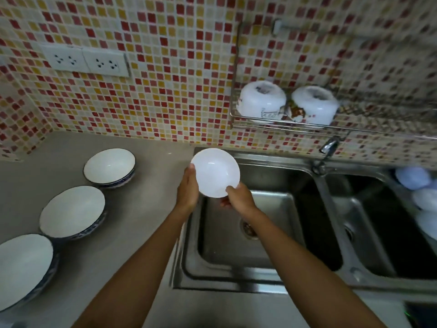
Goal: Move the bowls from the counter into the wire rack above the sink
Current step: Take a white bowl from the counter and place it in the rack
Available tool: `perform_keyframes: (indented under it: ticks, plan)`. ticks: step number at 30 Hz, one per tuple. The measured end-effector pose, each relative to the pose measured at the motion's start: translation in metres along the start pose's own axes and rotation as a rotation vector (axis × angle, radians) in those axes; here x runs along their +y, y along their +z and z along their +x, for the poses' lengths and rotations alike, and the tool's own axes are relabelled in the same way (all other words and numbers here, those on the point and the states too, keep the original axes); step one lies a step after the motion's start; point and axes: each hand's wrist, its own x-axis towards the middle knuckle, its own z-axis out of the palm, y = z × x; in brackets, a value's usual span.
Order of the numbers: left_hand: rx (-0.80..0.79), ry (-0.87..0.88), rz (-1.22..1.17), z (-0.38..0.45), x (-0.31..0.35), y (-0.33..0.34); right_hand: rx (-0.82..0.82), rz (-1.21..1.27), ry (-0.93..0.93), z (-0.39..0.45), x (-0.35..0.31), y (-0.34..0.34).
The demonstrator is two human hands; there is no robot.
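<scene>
A small white bowl (214, 172) is held above the left edge of the sink, its inside facing me. My left hand (188, 190) grips its left rim and my right hand (238, 197) grips its lower right rim. Three blue-rimmed white bowls stand upright on the grey counter in a diagonal row: far (109, 166), middle (72, 213) and near (22, 268). The wire rack (236, 114) hangs on the tiled wall above the sink. Two white bowls lie upside down in it, one on the left (262, 101) and one on the right (313, 105).
A double steel sink (272, 233) lies below the rack, with a tap (328, 147) at its back. Blurred white dishes (421, 192) sit at the far right. Wall sockets (85, 61) are on the mosaic tiles at upper left.
</scene>
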Motion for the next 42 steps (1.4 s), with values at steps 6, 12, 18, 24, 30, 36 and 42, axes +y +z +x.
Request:
perform_keyframes:
  ticks: [6, 12, 18, 24, 30, 36, 42]
  plan:
    - [-0.015, 0.04, -0.037, -0.049, 0.029, 0.074, 0.012, 0.015, -0.093, -0.011, 0.018, -0.075]
    - [-0.007, 0.055, 0.002, -0.059, 0.032, 0.131, 0.061, -0.009, -0.099, -0.017, 0.029, -0.137]
    - [-0.004, 0.16, 0.017, -0.074, 0.062, 0.166, 0.163, -0.085, -0.259, -0.028, 0.005, -0.194]
    - [-0.07, 0.36, 0.007, -0.067, 0.135, 0.182, 0.451, -0.006, -0.674, -0.03, -0.057, -0.251]
    - [-0.087, 0.644, 0.242, -0.047, 0.183, 0.203, 0.621, -0.339, -0.755, 0.014, -0.097, -0.292]
    - [0.012, 0.878, 0.73, -0.02, 0.217, 0.235, 0.531, -0.767, -0.628, 0.058, -0.092, -0.31]
    - [-0.045, 1.03, 1.14, 0.023, 0.204, 0.258, 0.42, -0.891, -0.506, 0.068, -0.086, -0.309]
